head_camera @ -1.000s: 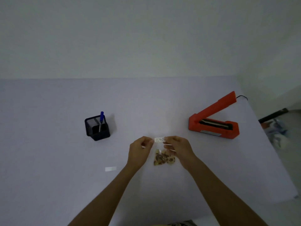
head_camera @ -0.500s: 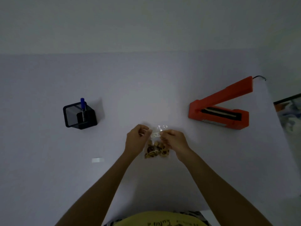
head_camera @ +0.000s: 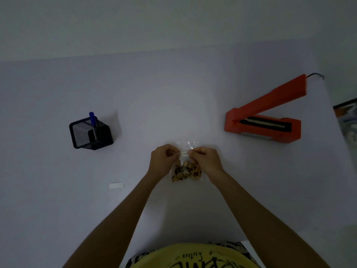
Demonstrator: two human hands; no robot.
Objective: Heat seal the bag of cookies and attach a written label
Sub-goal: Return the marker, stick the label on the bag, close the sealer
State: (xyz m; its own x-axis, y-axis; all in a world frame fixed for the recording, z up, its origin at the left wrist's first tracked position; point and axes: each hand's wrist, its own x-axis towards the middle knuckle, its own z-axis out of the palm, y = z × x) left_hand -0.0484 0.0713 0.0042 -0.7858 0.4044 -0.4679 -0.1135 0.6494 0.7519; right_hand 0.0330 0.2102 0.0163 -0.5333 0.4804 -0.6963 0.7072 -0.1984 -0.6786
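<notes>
The written label [head_camera: 184, 153], held in the air above the cookies a second ago, is now brought down onto the clear bag of cookies [head_camera: 186, 171] and is stretched across its upper part, just below the crinkled top edge; from this it is judged that the sealing is done and the attaching step is under way, with pressing flat left to do. One end of the label is pinched by the left hand [head_camera: 164, 157] and the other end by the right hand [head_camera: 205, 158], thumb and fingertips pressed together on each, the other fingers curled. The bag is laid on the desk [head_camera: 173, 97] directly under and between both hands, and broken brown cookies are seen gathered in its lower half. Whether the label is already stuck cannot be told. Well out to the left of the left hand a black mesh pen holder [head_camera: 91, 133] is stood, with one blue pen [head_camera: 93, 122] upright in it. Nearer that hand's wrist side a small white strip [head_camera: 116, 185] is left lying flat, perhaps the label backing. Beyond the right hand the orange heat sealer [head_camera: 264, 122] is left with its arm raised and nothing in it.
</notes>
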